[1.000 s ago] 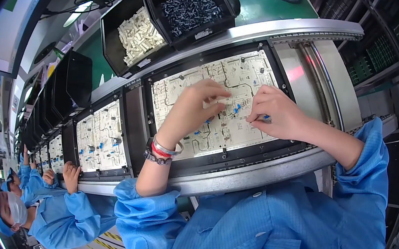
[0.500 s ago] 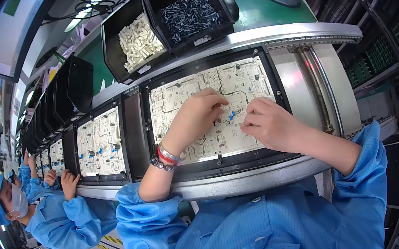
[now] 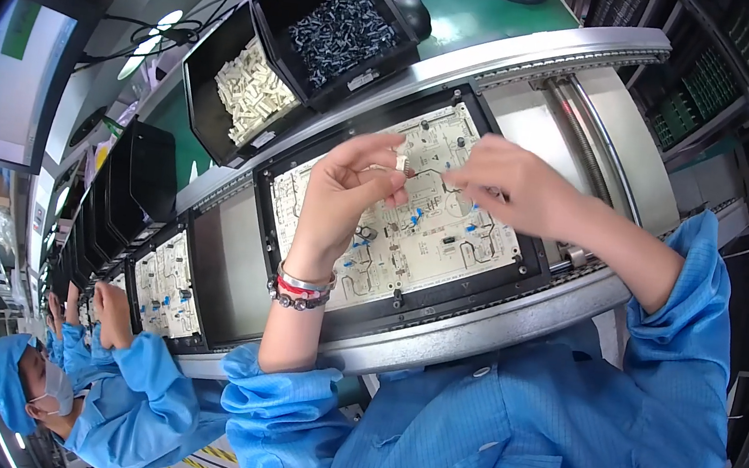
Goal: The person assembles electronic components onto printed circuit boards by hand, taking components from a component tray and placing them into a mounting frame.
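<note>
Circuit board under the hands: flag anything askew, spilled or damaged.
Nothing stands out. The board lies flat in its black carrier. The left hand holds a small white connector above it; the right hand is beside it. The white parts and dark parts are in their bins.

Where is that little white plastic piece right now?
In the head view, the small white connector is pinched in the left hand, above the upper middle of the white circuit board, just left of the right hand.
</note>
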Demonstrator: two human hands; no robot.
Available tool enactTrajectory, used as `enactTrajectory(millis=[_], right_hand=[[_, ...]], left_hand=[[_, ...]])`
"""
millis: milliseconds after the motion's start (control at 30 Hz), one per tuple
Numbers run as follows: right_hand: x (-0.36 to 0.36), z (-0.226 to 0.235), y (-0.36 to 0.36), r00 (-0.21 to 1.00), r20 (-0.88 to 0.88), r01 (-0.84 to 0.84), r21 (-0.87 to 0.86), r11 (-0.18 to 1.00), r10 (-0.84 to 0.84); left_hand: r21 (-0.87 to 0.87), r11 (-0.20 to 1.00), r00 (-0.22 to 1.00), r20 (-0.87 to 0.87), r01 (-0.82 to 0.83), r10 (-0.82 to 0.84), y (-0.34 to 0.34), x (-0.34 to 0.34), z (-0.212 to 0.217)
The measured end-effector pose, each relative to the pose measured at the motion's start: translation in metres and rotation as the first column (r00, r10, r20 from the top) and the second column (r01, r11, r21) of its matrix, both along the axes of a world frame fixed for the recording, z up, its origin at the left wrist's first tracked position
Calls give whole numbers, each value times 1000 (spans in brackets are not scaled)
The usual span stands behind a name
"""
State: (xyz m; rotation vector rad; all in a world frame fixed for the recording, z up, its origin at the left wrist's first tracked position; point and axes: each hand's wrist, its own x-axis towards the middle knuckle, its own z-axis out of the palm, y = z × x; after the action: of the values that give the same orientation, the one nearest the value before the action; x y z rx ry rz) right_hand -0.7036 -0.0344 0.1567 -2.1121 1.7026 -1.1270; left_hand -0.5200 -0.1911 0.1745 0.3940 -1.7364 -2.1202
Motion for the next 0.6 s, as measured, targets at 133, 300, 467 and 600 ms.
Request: enactTrajectory(millis=[133,300,467,600], right_hand=[[-38,-3,-4,982,60,185,-86,979,-181],[-58,-6,-1,950,126,294,-44,955,-287],[-57,0,0,951,86,300,-42,953,-296],[-57,1,1,956,70,290,-79,954,-285]], left_hand=[[22,1000,999,27,17,-17,18,-15,6],[-196,981,990,139,9,18,35,-43,-4],[-598,799,985,163,55,53,36,-67,-25],[-861,498,982,166,99,91,34,-71,-23]])
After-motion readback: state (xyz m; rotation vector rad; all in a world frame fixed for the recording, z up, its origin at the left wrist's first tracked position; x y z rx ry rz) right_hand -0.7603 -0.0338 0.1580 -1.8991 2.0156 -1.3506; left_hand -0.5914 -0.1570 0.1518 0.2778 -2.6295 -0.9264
